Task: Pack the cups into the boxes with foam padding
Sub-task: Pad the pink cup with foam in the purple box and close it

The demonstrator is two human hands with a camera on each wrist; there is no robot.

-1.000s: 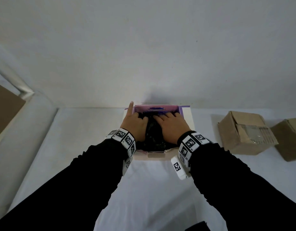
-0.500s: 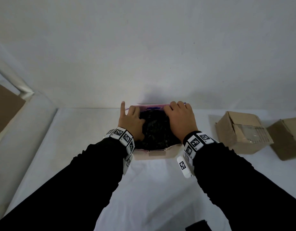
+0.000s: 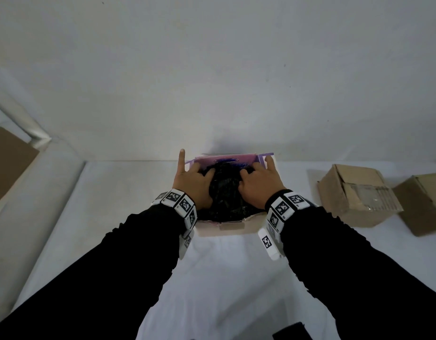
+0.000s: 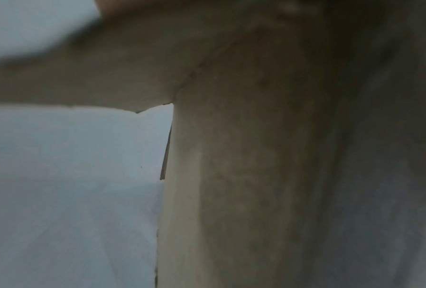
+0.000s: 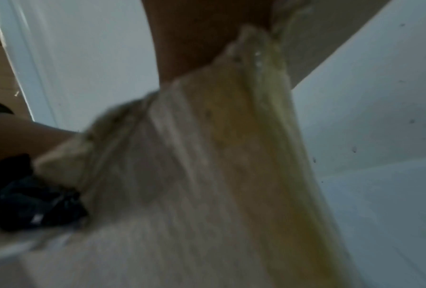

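Observation:
An open cardboard box (image 3: 231, 225) with a pink inner wall stands at the far edge of the table, stuffed with crumpled black foam padding (image 3: 224, 192). My left hand (image 3: 195, 182) and right hand (image 3: 258, 182) lie on the foam side by side. Their fingers are curled down into its far end, and each little finger sticks out straight along the box's side. No cup shows; the foam hides the inside. The left wrist view is filled by the blurred box wall (image 4: 231, 155). In the right wrist view the box wall (image 5: 207, 155) and a bit of foam (image 5: 34, 202) appear.
Two brown cardboard boxes (image 3: 357, 195) (image 3: 425, 204) sit to the right on the white-covered table (image 3: 212, 278). A white wall rises right behind the pink box. A brown board (image 3: 6, 163) leans at far left. A dark object (image 3: 291, 333) lies at the near edge.
Both hands slid from the middle of the foam to its far end, then their fingers curled down into it. The pink inner wall shows again behind them.

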